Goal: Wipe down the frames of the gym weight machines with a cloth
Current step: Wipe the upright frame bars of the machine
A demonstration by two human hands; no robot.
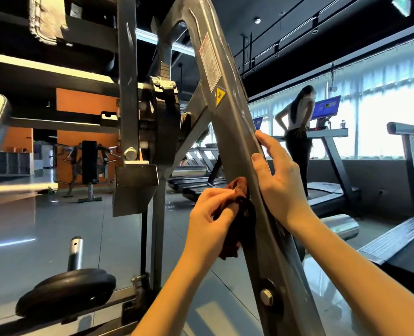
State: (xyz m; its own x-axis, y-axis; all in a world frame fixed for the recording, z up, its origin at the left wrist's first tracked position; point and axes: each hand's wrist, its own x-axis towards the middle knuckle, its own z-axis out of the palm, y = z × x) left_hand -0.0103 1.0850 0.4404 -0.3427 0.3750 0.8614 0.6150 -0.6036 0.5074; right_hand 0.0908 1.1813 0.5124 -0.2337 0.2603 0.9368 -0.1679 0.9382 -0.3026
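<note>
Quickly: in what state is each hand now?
Left hand: holds the brown cloth.
Right hand: grips the frame beam.

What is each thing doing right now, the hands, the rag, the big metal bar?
Cloth, bunched, pressed against the frame beam.
Left hand, grips the cloth.
Right hand, holds the frame beam.
Frame beam, slanted, held.
Treadmill screen, lit blue.
</note>
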